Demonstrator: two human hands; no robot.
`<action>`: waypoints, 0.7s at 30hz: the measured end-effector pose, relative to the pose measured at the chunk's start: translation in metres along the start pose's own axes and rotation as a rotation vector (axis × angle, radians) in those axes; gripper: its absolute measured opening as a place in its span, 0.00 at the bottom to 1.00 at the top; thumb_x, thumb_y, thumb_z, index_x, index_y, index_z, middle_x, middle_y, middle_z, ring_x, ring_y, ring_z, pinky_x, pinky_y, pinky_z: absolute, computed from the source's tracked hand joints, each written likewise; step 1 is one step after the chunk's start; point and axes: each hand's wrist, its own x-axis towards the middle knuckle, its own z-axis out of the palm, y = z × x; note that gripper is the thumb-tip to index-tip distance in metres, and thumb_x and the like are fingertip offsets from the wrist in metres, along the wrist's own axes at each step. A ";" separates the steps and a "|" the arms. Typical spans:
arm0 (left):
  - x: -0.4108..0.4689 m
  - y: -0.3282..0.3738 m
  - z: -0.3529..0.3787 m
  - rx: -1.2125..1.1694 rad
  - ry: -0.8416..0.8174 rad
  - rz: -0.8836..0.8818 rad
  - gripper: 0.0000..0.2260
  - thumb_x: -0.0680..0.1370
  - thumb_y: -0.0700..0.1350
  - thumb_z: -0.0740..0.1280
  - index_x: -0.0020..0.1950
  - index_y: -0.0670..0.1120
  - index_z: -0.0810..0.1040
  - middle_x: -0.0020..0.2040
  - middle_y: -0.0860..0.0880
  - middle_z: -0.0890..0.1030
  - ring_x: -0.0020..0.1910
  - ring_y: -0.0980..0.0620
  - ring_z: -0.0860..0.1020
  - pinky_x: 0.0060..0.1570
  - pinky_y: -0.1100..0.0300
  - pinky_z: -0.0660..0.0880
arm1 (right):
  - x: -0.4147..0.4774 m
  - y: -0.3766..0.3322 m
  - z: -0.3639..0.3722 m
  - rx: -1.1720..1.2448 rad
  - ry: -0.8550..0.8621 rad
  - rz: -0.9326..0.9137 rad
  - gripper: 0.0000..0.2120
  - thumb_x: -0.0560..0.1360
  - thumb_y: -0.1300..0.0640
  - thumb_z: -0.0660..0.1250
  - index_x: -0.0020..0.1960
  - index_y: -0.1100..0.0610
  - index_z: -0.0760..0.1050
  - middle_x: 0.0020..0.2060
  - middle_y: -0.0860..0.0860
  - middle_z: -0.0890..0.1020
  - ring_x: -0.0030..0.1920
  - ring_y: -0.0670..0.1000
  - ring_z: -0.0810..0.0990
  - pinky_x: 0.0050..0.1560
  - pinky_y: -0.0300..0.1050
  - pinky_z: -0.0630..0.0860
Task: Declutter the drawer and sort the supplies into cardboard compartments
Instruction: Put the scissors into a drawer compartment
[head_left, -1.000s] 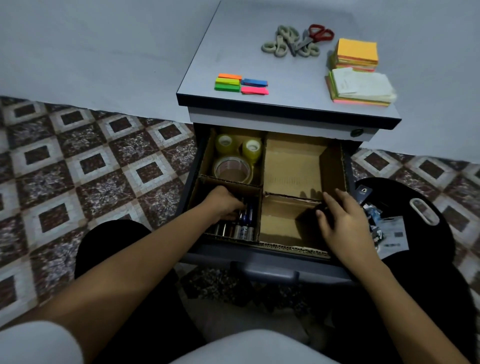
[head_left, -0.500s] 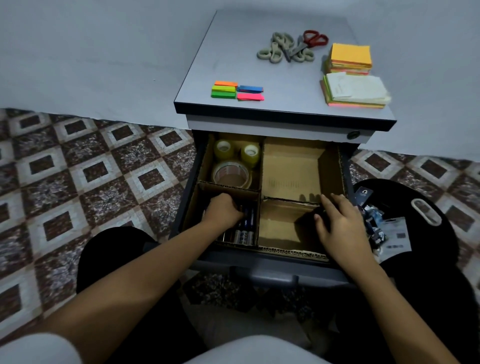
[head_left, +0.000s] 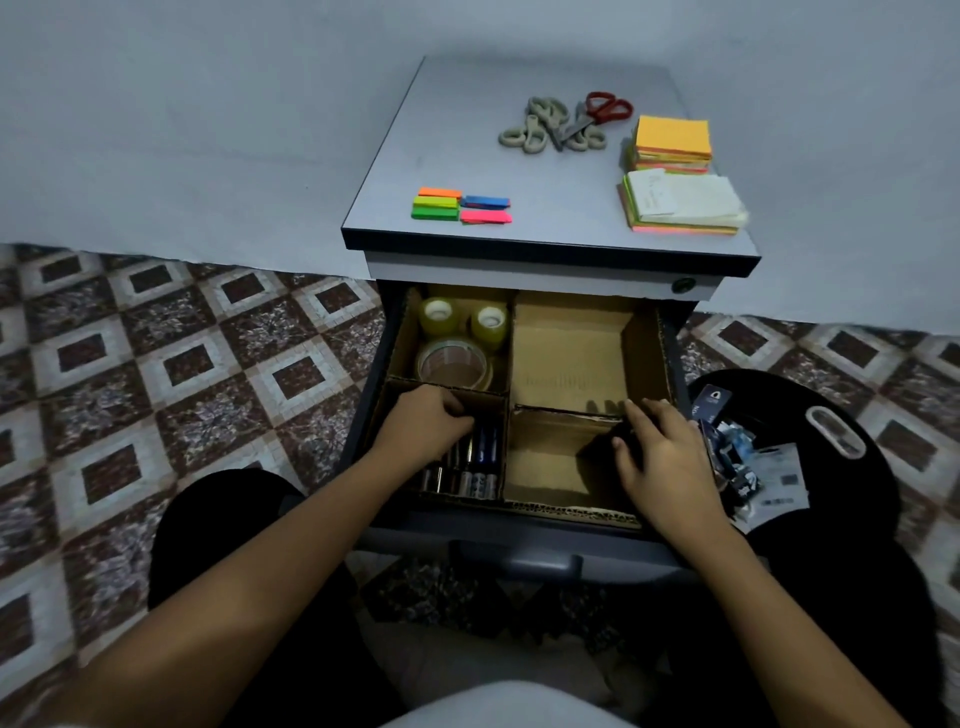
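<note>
The open drawer (head_left: 519, 540) holds a cardboard insert (head_left: 571, 353) with several compartments. Tape rolls (head_left: 454, 364) fill the back left one. Pens and markers (head_left: 480, 467) lie in the front left one, where my left hand (head_left: 426, 428) curls its fingers over them. My right hand (head_left: 662, 462) is in the front right compartment, with thumb and fingers around a small dark object (head_left: 618, 436) that is mostly hidden. The back right compartment shows bare cardboard.
On the cabinet top (head_left: 545, 171) lie several scissors (head_left: 563, 124), sticky flags (head_left: 460, 207), an orange note pad stack (head_left: 672, 140) and a paper stack (head_left: 685, 205). A black round stool (head_left: 841, 467) at right carries torn packaging (head_left: 748, 467). My knees flank the drawer.
My left hand has slid slightly further back over the markers and curled tighter. My right hand has stayed by the divider on the dark object.
</note>
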 end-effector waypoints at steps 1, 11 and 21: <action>-0.002 0.003 -0.005 0.014 -0.005 0.019 0.12 0.76 0.47 0.67 0.56 0.43 0.81 0.51 0.46 0.82 0.46 0.50 0.79 0.45 0.60 0.74 | 0.000 0.000 -0.002 0.005 -0.017 0.007 0.20 0.71 0.62 0.71 0.61 0.66 0.76 0.57 0.65 0.77 0.59 0.66 0.75 0.60 0.61 0.71; 0.011 0.063 -0.084 0.009 0.162 0.309 0.07 0.76 0.47 0.67 0.52 0.46 0.81 0.45 0.52 0.79 0.40 0.61 0.74 0.36 0.72 0.68 | 0.075 -0.036 -0.076 0.217 -0.033 -0.036 0.16 0.78 0.54 0.62 0.64 0.56 0.74 0.57 0.53 0.77 0.56 0.50 0.76 0.54 0.39 0.71; 0.108 0.160 -0.146 0.048 0.277 0.389 0.09 0.76 0.44 0.66 0.52 0.43 0.82 0.53 0.47 0.82 0.52 0.50 0.78 0.47 0.64 0.69 | 0.241 -0.062 -0.132 0.173 0.002 -0.091 0.13 0.77 0.57 0.63 0.59 0.59 0.78 0.55 0.57 0.81 0.58 0.56 0.77 0.53 0.42 0.70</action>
